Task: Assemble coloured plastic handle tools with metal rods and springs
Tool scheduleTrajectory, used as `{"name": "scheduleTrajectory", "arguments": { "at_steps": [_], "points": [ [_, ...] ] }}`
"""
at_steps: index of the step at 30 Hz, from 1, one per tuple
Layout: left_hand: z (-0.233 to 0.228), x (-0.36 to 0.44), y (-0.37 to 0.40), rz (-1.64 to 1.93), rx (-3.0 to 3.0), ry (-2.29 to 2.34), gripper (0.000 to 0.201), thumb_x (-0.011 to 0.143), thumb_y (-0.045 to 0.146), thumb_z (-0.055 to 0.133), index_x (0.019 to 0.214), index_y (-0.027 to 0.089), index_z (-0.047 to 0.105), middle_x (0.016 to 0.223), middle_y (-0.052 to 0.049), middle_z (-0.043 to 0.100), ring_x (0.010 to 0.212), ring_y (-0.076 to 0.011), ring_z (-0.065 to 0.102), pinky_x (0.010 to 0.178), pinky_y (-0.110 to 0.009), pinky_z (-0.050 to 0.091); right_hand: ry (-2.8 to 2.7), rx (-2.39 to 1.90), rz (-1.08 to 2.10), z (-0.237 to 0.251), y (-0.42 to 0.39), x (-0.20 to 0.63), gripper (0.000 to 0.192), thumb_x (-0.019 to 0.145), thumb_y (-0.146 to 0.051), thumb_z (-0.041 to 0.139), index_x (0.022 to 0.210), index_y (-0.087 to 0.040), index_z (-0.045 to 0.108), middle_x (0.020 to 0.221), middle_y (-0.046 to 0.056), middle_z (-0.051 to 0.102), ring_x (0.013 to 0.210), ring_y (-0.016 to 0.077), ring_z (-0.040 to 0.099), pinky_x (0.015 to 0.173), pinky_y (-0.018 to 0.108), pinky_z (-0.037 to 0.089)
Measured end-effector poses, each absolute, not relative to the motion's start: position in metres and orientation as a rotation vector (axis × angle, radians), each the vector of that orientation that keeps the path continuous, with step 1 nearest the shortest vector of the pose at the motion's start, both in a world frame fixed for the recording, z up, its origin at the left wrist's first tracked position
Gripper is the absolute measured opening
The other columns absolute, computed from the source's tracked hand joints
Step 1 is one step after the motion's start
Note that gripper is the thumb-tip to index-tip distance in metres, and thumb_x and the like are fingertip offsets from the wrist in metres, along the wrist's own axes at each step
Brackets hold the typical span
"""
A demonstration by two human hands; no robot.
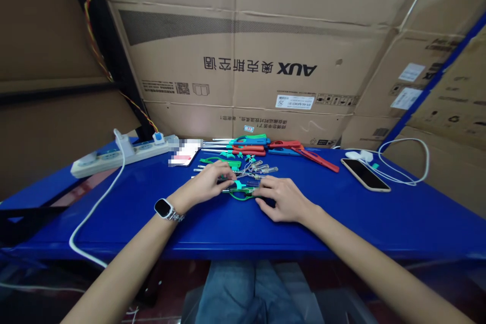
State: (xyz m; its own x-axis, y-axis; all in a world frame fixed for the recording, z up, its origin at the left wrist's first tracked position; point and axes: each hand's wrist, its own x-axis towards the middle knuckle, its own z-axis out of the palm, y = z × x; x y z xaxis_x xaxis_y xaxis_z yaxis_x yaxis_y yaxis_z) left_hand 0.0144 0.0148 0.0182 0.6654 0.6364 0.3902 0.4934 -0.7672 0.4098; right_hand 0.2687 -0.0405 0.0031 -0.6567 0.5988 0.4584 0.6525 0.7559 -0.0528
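Two hands meet on one small piece: a green-handled lighter (240, 190) lying flat on the blue surface (341, 223), near its middle and just in front of a loose heap of similar parts. The left hand (207, 185) presses the handle end with fingers curled narrow around it, while the right hand (283, 200) pinches the other end, fingertips closed on the green body. A watch (164, 208) sits on the left wrist.

Just behind lie small clear tubes (261, 167) and thin metal rods (216, 143), mixed with finished lighters in green, red and blue (261, 144). These are light and round, so I judge a sleeve or knuckle brushing back could scatter them or roll some off the far edge. The part held looks slim; uneven pressure from the two hands might bend its rod or make it spring out of the grip.

Farther out, a phone (365, 174) lies to the right with a white cable (410, 162) looped beside it, and a power strip (121, 154) sits at the left with its cord (94, 212) hanging over the near edge. A snagged cord could drag the strip across the pile.
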Motion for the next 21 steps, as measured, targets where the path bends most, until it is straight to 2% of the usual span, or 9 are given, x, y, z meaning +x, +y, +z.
{"name": "scheduleTrajectory", "arguments": {
  "at_steps": [3, 9, 15, 21],
  "points": [
    [0.020, 0.014, 0.014, 0.692, 2.589, 0.904, 0.014, 0.092, 0.025, 0.059, 0.085, 0.018, 0.070, 0.086, -0.005, 0.068, 0.083, -0.0191, 0.061, 0.078, -0.032, 0.046, -2.503, -0.984, -0.147, 0.001, -0.042, 0.266, 0.021, 0.091, -0.026, 0.055, 0.090, -0.019, 0.075, 0.083, 0.005, 0.068, 0.078, 0.0158, 0.060, 0.061, 0.026, 0.034],
    [0.018, 0.016, 0.012, 0.645, 2.599, 0.840, 0.014, 0.090, 0.021, 0.059, 0.085, 0.018, 0.072, 0.086, -0.005, 0.068, 0.080, -0.0177, 0.062, 0.073, -0.028, 0.048, -2.467, -1.091, -0.082, 0.001, -0.042, 0.262, 0.025, 0.093, -0.026, 0.052, 0.101, -0.021, 0.075, 0.084, 0.003, 0.068, 0.073, 0.0134, 0.060, 0.059, 0.025, 0.033],
    [0.010, 0.020, 0.014, 0.665, 2.583, 0.872, 0.012, 0.084, 0.016, 0.060, 0.079, 0.017, 0.070, 0.076, -0.003, 0.064, 0.070, -0.0154, 0.058, 0.062, -0.025, 0.045, -2.455, -1.144, 0.062, 0.003, -0.040, 0.259, 0.021, 0.091, -0.024, 0.055, 0.083, -0.020, 0.074, 0.078, 0.002, 0.066, 0.069, 0.0124, 0.057, 0.058, 0.025, 0.031],
    [0.009, 0.023, 0.014, 0.635, 2.596, 0.881, 0.011, 0.083, 0.014, 0.061, 0.080, 0.016, 0.071, 0.076, -0.004, 0.065, 0.069, -0.0152, 0.058, 0.062, -0.024, 0.045, -2.418, -1.119, 0.161, 0.001, -0.037, 0.260, 0.018, 0.090, -0.022, 0.056, 0.082, -0.019, 0.072, 0.079, 0.002, 0.066, 0.067, 0.0115, 0.056, 0.060, 0.023, 0.033]
  ]
}}
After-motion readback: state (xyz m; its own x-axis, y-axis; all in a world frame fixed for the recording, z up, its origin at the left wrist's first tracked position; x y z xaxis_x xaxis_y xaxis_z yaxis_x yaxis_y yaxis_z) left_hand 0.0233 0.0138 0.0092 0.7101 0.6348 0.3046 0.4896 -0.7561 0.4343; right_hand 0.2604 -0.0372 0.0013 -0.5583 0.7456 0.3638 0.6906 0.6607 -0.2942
